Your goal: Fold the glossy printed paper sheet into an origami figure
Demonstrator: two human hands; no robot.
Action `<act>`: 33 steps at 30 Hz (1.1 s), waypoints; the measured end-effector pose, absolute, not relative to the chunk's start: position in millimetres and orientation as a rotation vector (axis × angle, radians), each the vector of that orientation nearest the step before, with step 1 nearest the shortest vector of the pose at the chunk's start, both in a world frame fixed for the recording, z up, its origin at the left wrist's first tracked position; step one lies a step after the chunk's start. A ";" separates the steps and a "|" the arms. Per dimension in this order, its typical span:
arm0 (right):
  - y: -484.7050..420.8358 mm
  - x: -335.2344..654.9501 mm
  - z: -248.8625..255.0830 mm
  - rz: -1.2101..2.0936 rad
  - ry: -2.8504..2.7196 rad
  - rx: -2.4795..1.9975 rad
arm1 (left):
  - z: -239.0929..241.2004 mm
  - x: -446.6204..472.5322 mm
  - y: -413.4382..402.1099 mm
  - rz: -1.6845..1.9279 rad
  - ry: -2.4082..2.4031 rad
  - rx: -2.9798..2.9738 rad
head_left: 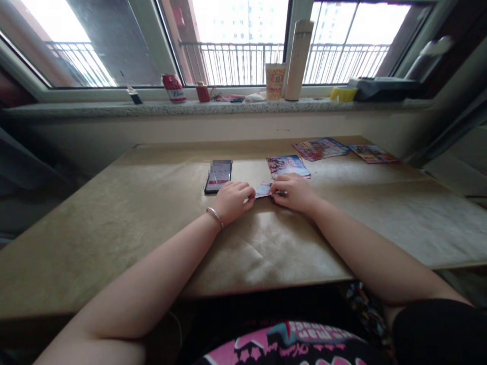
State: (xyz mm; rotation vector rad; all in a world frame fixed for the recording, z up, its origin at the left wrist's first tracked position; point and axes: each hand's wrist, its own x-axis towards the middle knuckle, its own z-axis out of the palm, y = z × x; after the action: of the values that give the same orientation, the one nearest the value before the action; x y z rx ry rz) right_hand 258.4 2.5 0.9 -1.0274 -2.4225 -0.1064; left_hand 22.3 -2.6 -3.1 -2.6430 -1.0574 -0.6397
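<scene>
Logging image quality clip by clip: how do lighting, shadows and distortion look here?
Head view: the window is blown out nearly to white, giving strong backlight; head view: soft shadow darkens the table near the left hand; head view: wide-angle stretching toward the edges; head view: blocky pixelation covers part of the phone.

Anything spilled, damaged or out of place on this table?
No spill or obvious damage shows. Mildly untidy: the middle card pile has uneven, splayed edges, and the table surface looks creased near its front. The card between the hands is partly hidden.
</scene>
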 end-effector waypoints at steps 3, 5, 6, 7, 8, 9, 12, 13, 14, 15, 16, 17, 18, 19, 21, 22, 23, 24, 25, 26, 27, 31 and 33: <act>6.6 265.7 3.0 -0.067 -2.418 -0.998 | -2.5 20.1 -1.7 -0.649 -1.085 -2.649; 9.2 271.0 3.6 -0.011 -2.402 -0.976 | -2.8 18.5 -0.7 -0.659 -1.100 -2.651; 10.3 273.6 3.7 0.017 -2.394 -0.965 | -3.2 17.8 0.0 -0.666 -1.103 -2.652; 11.4 276.2 3.8 0.045 -2.390 -0.956 | -3.7 17.0 0.8 -0.671 -1.104 -2.655; 12.3 278.8 3.8 0.070 -2.389 -0.951 | -4.3 16.3 1.6 -0.678 -1.105 -2.657; 13.1 281.2 3.8 0.095 -2.390 -0.948 | -4.9 15.7 2.4 -0.682 -1.108 -2.659; 15.0 287.2 3.9 0.171 -2.397 -0.961 | -5.9 14.2 3.4 -0.693 -1.111 -2.667; 15.5 288.7 3.9 0.195 -2.398 -0.969 | -5.8 14.0 3.3 -0.694 -1.109 -2.671; 15.8 290.0 3.8 0.217 -2.400 -0.978 | -5.5 13.9 2.9 -0.694 -1.104 -2.675; 16.1 291.0 3.7 0.235 -2.403 -0.987 | -5.1 14.0 2.3 -0.693 -1.098 -2.681; 16.3 291.8 3.7 0.250 -2.408 -0.995 | -4.5 14.2 1.6 -0.694 -1.092 -2.686; 16.4 292.2 3.7 0.262 -2.414 -1.002 | -3.9 14.5 0.8 -0.694 -1.088 -2.691; 16.3 292.4 3.8 0.271 -2.420 -1.010 | -3.3 14.9 0.0 -0.694 -1.086 -2.695; 16.1 292.3 4.1 0.279 -2.427 -1.019 | -2.8 15.4 -0.7 -0.694 -1.083 -2.700; 15.6 291.9 4.8 0.287 -2.441 -1.032 | -2.1 16.3 -1.9 -0.692 -1.073 -2.707; 15.3 291.7 5.2 0.290 -2.448 -1.037 | -2.1 16.6 -2.2 -0.691 -1.067 -2.710; 15.2 291.9 5.5 0.294 -2.456 -1.042 | -2.2 16.8 -2.4 -0.689 -1.062 -2.713; 15.2 292.4 5.6 0.301 -2.467 -1.047 | -2.5 16.6 -2.3 -0.690 -1.060 -2.715; 15.6 293.5 5.4 0.308 -2.479 -1.055 | -3.0 16.1 -1.9 -0.690 -1.059 -2.716; 16.2 295.2 4.9 0.312 -2.489 -1.069 | -3.6 15.1 -1.2 -0.693 -1.062 -2.716; 17.2 297.5 4.0 0.313 -2.498 -1.089 | -4.4 13.7 -0.2 -0.697 -1.067 -2.716; 22.1 307.6 -0.6 0.346 -2.514 -1.165 | -7.3 6.4 5.2 -0.734 -1.083 -2.732; 23.6 309.5 -1.9 0.369 -2.532 -1.144 | -8.3 4.0 7.2 -0.754 -1.087 -2.747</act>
State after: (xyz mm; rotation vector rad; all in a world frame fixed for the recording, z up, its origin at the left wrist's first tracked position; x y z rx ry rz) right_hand 309.5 23.6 -1.9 -1.1435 -2.5325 0.3692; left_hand 4.0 7.2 -8.3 -2.7466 -1.0874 -0.7538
